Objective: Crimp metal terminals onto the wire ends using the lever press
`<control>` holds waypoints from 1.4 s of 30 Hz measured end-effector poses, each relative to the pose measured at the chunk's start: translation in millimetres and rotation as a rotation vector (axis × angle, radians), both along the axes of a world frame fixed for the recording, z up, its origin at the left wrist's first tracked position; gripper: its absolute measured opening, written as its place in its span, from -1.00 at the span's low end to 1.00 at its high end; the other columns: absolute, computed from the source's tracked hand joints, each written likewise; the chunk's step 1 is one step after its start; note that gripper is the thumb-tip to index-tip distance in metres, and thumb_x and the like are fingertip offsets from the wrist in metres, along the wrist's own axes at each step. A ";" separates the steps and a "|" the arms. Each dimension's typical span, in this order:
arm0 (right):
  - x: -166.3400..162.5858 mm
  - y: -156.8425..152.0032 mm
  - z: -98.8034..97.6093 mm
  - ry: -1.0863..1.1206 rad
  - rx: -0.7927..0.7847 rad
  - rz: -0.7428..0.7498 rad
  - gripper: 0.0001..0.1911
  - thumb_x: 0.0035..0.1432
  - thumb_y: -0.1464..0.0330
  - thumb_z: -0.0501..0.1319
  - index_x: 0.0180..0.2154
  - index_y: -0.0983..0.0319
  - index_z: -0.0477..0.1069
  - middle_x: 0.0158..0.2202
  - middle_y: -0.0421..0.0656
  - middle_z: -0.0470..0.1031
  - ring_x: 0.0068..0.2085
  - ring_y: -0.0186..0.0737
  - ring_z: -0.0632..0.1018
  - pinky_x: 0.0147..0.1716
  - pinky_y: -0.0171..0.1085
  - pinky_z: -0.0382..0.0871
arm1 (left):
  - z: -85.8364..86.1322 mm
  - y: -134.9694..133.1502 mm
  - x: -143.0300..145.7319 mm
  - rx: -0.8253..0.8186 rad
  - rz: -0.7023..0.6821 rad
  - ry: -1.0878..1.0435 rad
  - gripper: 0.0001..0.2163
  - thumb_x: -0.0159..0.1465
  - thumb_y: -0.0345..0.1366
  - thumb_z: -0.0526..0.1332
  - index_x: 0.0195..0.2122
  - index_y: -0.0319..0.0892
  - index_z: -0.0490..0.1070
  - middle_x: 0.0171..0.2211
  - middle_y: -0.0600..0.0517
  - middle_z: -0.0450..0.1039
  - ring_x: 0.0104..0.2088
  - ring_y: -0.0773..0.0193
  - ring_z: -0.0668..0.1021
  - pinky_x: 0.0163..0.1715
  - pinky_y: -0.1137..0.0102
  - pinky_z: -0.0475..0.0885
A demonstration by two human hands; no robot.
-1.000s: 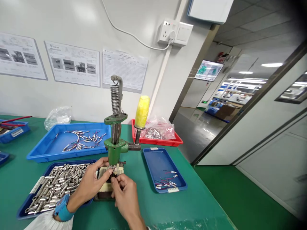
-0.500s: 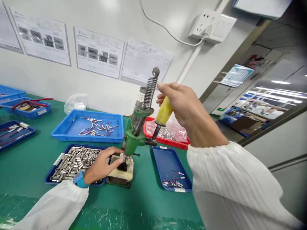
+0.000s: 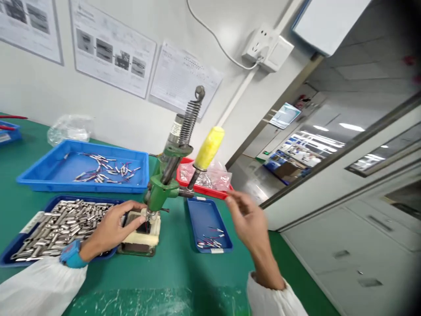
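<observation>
A green hand-lever press (image 3: 160, 193) with a coil spring (image 3: 189, 123) and a yellow handle (image 3: 209, 148) stands in the middle. At its foot, my left hand (image 3: 113, 226), with a blue watch on the wrist, has thumb and forefinger around the lower end of the ram. Whatever small piece they grip is hidden. My right hand (image 3: 250, 224) is in the air to the right, apart from the handle, its fingers loosely curved and slightly blurred. Nothing shows in it. Nearest to it is a small blue tray (image 3: 205, 215) with several thin wired parts.
Left of the press, a dark blue tray (image 3: 46, 214) holds a heap of metal sleeves. Behind it stands a larger blue tray (image 3: 88, 188) with wired parts. A red tray (image 3: 207, 191) with plastic bags sits behind the press. White cabinets (image 3: 348, 259) stand at the right.
My right hand has let go of the yellow handle and moved down and right. My left hand stays at the press's foot. The view has swung to the right.
</observation>
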State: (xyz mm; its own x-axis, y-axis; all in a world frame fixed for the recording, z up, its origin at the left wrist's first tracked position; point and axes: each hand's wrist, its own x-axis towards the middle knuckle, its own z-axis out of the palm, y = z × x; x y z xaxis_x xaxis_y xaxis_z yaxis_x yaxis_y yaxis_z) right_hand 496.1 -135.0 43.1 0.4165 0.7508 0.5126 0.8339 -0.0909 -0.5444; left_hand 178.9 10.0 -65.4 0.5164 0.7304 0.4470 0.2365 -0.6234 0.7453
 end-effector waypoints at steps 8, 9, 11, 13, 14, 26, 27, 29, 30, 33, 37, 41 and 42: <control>52.2 -35.1 -103.5 -0.165 -0.464 -0.151 -0.68 -0.02 0.57 0.27 -0.22 0.19 0.66 -0.17 0.02 0.58 -0.10 -0.02 0.52 -0.03 -0.16 0.31 | -5.7 0.6 1.2 -0.013 0.058 -0.002 -0.65 0.25 0.09 0.26 -0.20 -0.09 0.56 -0.21 -0.01 0.67 -0.20 0.06 0.67 -0.18 0.36 0.57; 51.6 -32.7 -105.2 -0.161 -0.450 -0.161 -0.74 0.02 0.56 0.26 -0.28 0.19 0.66 -0.19 0.02 0.57 -0.10 -0.03 0.50 -0.03 -0.16 0.28 | -5.7 0.3 1.3 -0.016 0.064 0.002 -0.64 0.24 0.09 0.26 -0.20 -0.10 0.56 -0.21 -0.02 0.67 -0.20 0.06 0.67 -0.17 0.35 0.57; 48.0 -27.2 -106.6 -0.133 -0.398 -0.162 -0.82 0.08 0.51 0.24 -0.37 0.20 0.63 -0.23 0.01 0.56 -0.12 -0.04 0.48 -0.04 -0.16 0.27 | -5.2 -0.5 1.6 -0.021 0.073 0.008 -0.64 0.25 0.08 0.26 -0.20 -0.11 0.56 -0.20 -0.03 0.67 -0.20 0.06 0.67 -0.15 0.34 0.57; 37.9 -21.3 -108.4 -0.074 -0.320 -0.151 -0.84 0.13 0.44 0.21 -0.36 0.22 0.59 -0.26 -0.01 0.56 -0.15 -0.05 0.49 -0.07 -0.16 0.30 | -3.9 -1.7 2.0 -0.024 0.082 0.010 -0.64 0.25 0.08 0.26 -0.19 -0.11 0.55 -0.20 -0.03 0.67 -0.19 0.06 0.67 -0.16 0.34 0.56; 29.3 -18.1 -110.2 -0.030 -0.277 -0.142 -0.83 0.17 0.39 0.18 -0.33 0.23 0.57 -0.27 -0.02 0.56 -0.18 -0.06 0.51 -0.12 -0.17 0.33 | -3.1 -2.4 2.2 -0.026 0.084 0.012 -0.64 0.25 0.07 0.26 -0.18 -0.12 0.55 -0.20 -0.03 0.67 -0.19 0.07 0.67 -0.16 0.34 0.56; -96.1 27.1 -147.3 0.753 0.019 0.029 -0.45 0.23 -0.02 0.17 -0.18 0.36 0.57 -0.38 -0.03 0.62 -0.54 -0.26 0.52 -0.53 -0.31 0.40 | -4.5 -4.3 1.0 -0.046 0.047 0.051 -0.70 0.33 -0.04 0.21 -0.11 -0.14 0.53 -0.13 -0.04 0.65 -0.14 0.11 0.64 -0.12 0.33 0.52; -97.2 27.8 -150.1 0.750 0.029 0.030 -0.46 0.25 -0.02 0.16 -0.18 0.34 0.57 -0.31 0.00 0.65 -0.48 -0.22 0.57 -0.47 -0.29 0.46 | -4.7 -4.5 0.7 -0.048 0.044 0.052 -0.70 0.33 -0.04 0.21 -0.10 -0.13 0.53 -0.11 -0.05 0.64 -0.13 0.10 0.63 -0.12 0.32 0.52; -98.0 27.5 -156.1 0.746 0.047 0.059 -0.51 0.27 0.03 0.16 -0.12 0.32 0.56 -0.19 0.04 0.67 -0.33 -0.13 0.65 -0.32 -0.23 0.54 | -4.4 -5.3 0.4 -0.042 0.045 0.050 -0.70 0.33 -0.05 0.21 -0.08 -0.13 0.54 -0.10 -0.06 0.64 -0.11 0.10 0.63 -0.11 0.32 0.52; -98.2 26.9 -159.1 0.732 0.052 0.082 -0.54 0.26 0.07 0.17 -0.08 0.31 0.55 -0.14 0.05 0.66 -0.24 -0.08 0.67 -0.24 -0.20 0.56 | -4.1 -5.8 0.4 -0.034 0.050 0.044 -0.70 0.33 -0.06 0.21 -0.06 -0.13 0.54 -0.09 -0.06 0.64 -0.11 0.09 0.63 -0.11 0.31 0.52; -100.0 25.8 -165.9 0.597 0.031 0.112 -0.61 0.29 0.17 0.16 -0.03 0.30 0.53 -0.13 0.04 0.66 -0.15 -0.05 0.66 -0.14 -0.17 0.55 | -2.9 -6.9 2.7 -0.013 0.025 0.013 -0.72 0.32 -0.08 0.24 -0.07 -0.10 0.56 -0.06 -0.08 0.62 -0.05 0.06 0.62 -0.03 0.27 0.51; -105.1 30.5 -164.2 0.293 -0.040 0.082 -0.63 0.37 0.28 0.07 0.07 0.26 0.50 -0.10 -0.01 0.63 -0.27 -0.15 0.63 -0.25 -0.24 0.50 | 3.4 -8.9 12.5 -0.090 -0.027 -0.054 -0.77 0.32 -0.07 0.25 -0.25 -0.11 0.57 -0.07 -0.10 0.59 0.00 0.06 0.59 0.04 0.24 0.48; -111.4 41.4 -156.4 -0.017 -0.179 0.024 -0.62 0.34 0.41 0.12 0.13 0.12 0.48 -0.13 -0.08 0.55 -0.20 -0.15 0.60 -0.27 -0.29 0.43 | 19.5 -10.2 18.1 -0.271 -0.208 -0.087 -0.69 0.34 0.01 0.19 -0.19 -0.12 0.55 -0.03 -0.12 0.58 -0.05 0.06 0.60 0.01 0.20 0.53; -112.7 43.9 -155.4 -0.067 -0.209 0.007 -0.67 0.33 0.42 0.15 0.06 0.09 0.53 -0.17 -0.10 0.52 -0.20 -0.14 0.58 -0.28 -0.29 0.41 | 23.7 -8.8 16.5 -0.278 -0.259 -0.056 -0.68 0.34 0.02 0.19 -0.16 -0.11 0.56 -0.04 -0.12 0.60 -0.04 0.05 0.60 0.02 0.18 0.53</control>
